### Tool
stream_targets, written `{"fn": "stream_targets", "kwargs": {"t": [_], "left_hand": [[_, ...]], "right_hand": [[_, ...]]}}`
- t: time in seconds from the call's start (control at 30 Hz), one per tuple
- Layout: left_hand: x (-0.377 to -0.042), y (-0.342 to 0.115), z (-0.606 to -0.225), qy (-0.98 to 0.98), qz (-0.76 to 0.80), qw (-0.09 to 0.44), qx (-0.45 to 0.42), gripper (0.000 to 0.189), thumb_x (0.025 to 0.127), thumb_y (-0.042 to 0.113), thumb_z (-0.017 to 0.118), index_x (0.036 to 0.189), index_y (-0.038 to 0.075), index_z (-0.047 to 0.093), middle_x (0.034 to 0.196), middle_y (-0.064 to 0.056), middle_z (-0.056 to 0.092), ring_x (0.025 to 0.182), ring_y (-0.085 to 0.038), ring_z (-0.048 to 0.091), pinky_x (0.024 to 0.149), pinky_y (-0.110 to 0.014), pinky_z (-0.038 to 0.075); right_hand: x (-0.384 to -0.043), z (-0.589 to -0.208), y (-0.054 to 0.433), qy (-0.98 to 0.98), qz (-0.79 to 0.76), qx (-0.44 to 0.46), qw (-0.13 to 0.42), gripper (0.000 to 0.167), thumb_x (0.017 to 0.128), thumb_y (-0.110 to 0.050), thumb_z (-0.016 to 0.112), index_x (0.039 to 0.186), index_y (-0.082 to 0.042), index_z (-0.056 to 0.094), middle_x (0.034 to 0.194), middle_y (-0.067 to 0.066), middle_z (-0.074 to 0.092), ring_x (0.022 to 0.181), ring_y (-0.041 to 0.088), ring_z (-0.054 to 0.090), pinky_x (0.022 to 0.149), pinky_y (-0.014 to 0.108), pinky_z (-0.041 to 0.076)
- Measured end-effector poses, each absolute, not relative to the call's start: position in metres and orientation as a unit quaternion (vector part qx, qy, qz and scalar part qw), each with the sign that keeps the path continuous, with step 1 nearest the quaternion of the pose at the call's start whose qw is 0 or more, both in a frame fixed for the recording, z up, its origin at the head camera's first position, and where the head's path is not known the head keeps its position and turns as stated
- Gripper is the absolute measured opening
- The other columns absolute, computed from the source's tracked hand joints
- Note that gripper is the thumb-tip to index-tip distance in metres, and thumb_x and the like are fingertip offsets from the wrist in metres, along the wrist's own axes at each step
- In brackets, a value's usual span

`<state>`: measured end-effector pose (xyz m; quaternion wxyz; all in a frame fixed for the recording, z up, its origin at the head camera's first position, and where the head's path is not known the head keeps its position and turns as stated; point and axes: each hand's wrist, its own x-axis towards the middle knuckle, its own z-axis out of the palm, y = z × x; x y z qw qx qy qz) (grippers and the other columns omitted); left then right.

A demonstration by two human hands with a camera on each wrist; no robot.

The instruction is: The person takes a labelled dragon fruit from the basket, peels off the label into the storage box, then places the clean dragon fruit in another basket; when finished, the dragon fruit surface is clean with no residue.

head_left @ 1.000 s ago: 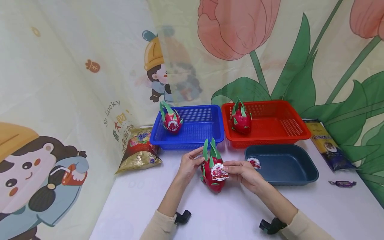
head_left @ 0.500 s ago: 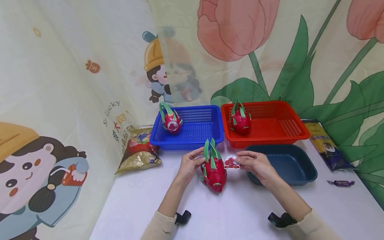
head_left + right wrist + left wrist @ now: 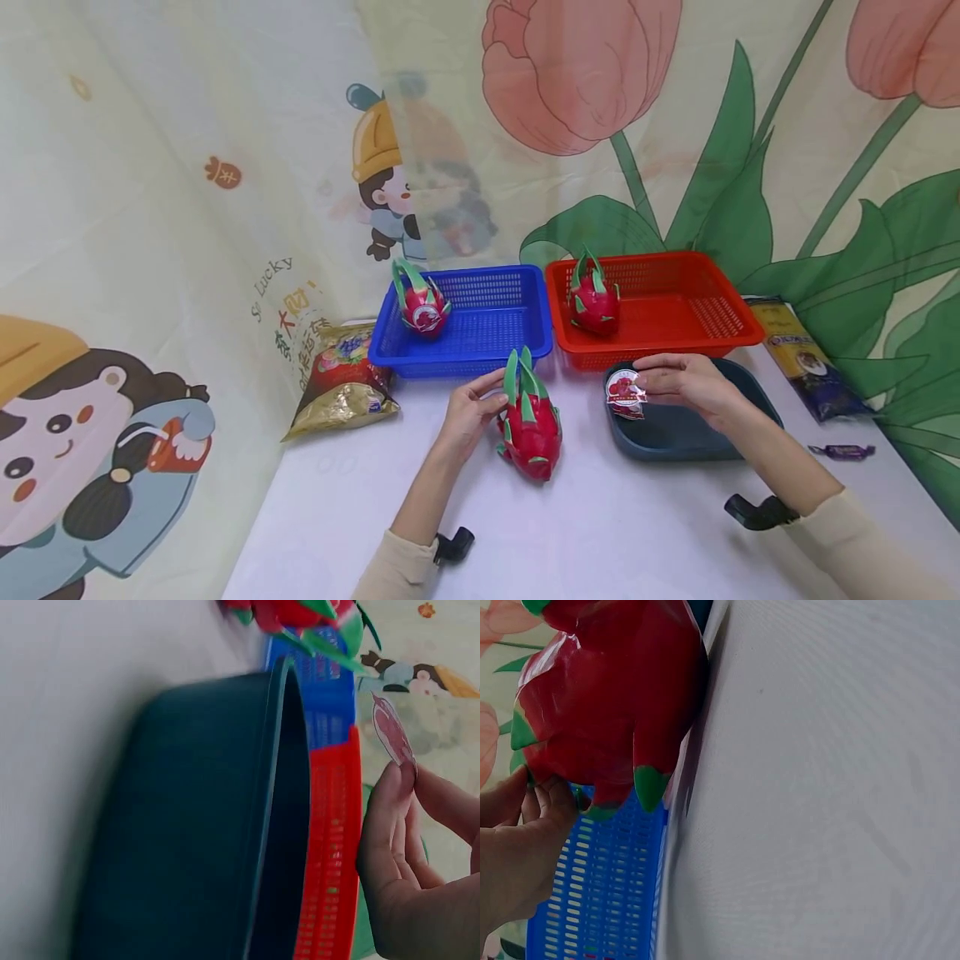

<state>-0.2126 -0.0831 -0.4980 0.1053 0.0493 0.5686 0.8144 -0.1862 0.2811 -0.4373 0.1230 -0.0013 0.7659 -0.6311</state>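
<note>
Your right grip (image 3: 686, 387) pinched a round fruit label (image 3: 624, 388), your left grip (image 3: 467, 417) a dragon fruit (image 3: 536, 437); the wall cloth (image 3: 300, 208) read "So Lucky".

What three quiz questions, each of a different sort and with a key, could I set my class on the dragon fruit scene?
1. Open: What is the right hand pinching?
2. True or false: The left hand holds the dragon fruit in the red basket.
3. Fill in the colour: The labelled dragon fruit sits in the ____ basket.

Key:
1. A round label.
2. False; it holds the front dragon fruit.
3. Blue basket.
</note>
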Motion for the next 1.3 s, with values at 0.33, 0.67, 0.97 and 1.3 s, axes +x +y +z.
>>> {"fn": "stream_targets", "kwargs": {"t": [0.33,0.67,0.97,1.3], "left_hand": [[-0.212,-0.083,-0.498,0.575,0.810,0.106,0.053,0.050,0.094,-0.016,0.060,0.143,-0.012,0.054,0.121,-0.015,0.073,0.098,-0.012,0.072,0.093,-0.028,0.060],[-0.212,-0.084,-0.496,0.579,0.807,0.106,0.048,0.050,0.094,-0.015,0.061,0.143,-0.010,0.055,0.123,-0.016,0.072,0.099,-0.011,0.072,0.093,-0.028,0.060],[-0.212,-0.084,-0.497,0.577,0.808,0.107,0.050,0.050,0.094,-0.015,0.061,0.143,-0.010,0.055,0.123,-0.016,0.072,0.099,-0.012,0.072,0.094,-0.029,0.060],[-0.211,-0.084,-0.497,0.578,0.807,0.113,0.051,0.049,0.095,-0.015,0.061,0.144,-0.009,0.056,0.127,-0.018,0.070,0.101,-0.012,0.072,0.096,-0.030,0.059]], "right_hand": [[-0.209,-0.432,0.320,0.763,-0.613,0.032,0.203,0.057,0.100,-0.022,0.071,0.146,0.007,0.054,0.117,0.009,0.077,0.104,0.027,0.076,0.098,0.051,0.056],[-0.234,-0.436,0.337,0.743,-0.604,0.071,0.280,0.042,0.102,-0.015,0.067,0.139,0.005,0.063,0.109,0.005,0.079,0.101,0.023,0.076,0.106,0.054,0.051],[-0.241,-0.452,0.337,0.756,-0.579,0.120,0.282,0.026,0.099,-0.008,0.070,0.121,0.005,0.074,0.095,0.008,0.079,0.088,0.022,0.076,0.095,0.051,0.060],[-0.240,-0.459,0.341,0.783,-0.542,0.135,0.274,0.020,0.098,-0.004,0.068,0.112,0.005,0.077,0.093,0.010,0.079,0.081,0.022,0.076,0.084,0.043,0.064]]}}
